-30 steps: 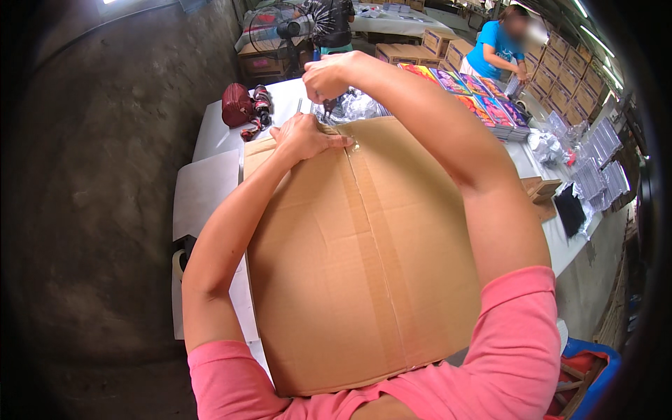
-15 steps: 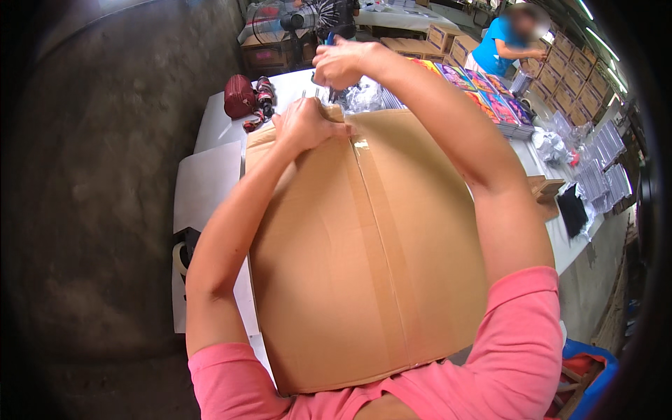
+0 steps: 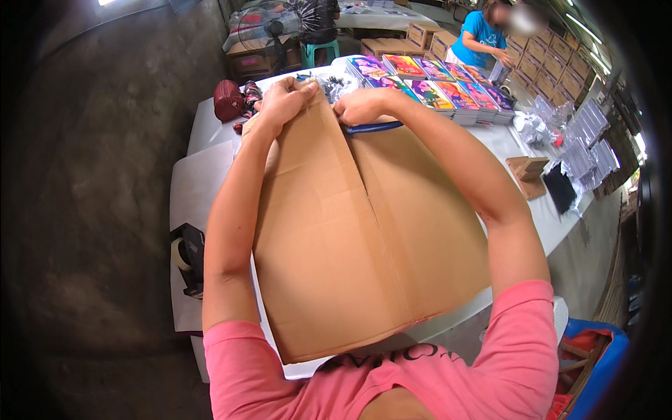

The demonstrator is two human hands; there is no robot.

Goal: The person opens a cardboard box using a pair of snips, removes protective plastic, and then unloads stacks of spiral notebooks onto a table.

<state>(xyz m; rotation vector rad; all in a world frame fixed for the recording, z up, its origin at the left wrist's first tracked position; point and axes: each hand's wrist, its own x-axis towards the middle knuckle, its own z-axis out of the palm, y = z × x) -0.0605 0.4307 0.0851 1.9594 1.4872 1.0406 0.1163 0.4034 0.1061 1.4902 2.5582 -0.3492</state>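
A large brown cardboard box (image 3: 322,259) takes up the space in front of me, a taped seam running down its middle. From the far edge to about midway, that seam is parted in a dark narrow gap. My left hand (image 3: 285,103) grips the far edge of the left flap, thumb on top. Just across the gap, my right hand (image 3: 360,108) is closed on a slim blue tool (image 3: 376,127) lying low over the right flap. Its working end is hidden, so its exact kind cannot be told.
Stacks of colourful books (image 3: 437,87) stand beyond the box on the white table (image 3: 490,150). A tape dispenser (image 3: 187,257) sits at left, near a dark red pouch (image 3: 228,100). Right are a wooden block (image 3: 526,175) and wrapped stacks (image 3: 591,143). A co-worker (image 3: 476,42) stands far right.
My right hand has come down from above the far edge to the right flap with the blue tool. The seam has parted at its far end. My left hand has shifted slightly, still gripping the edge.
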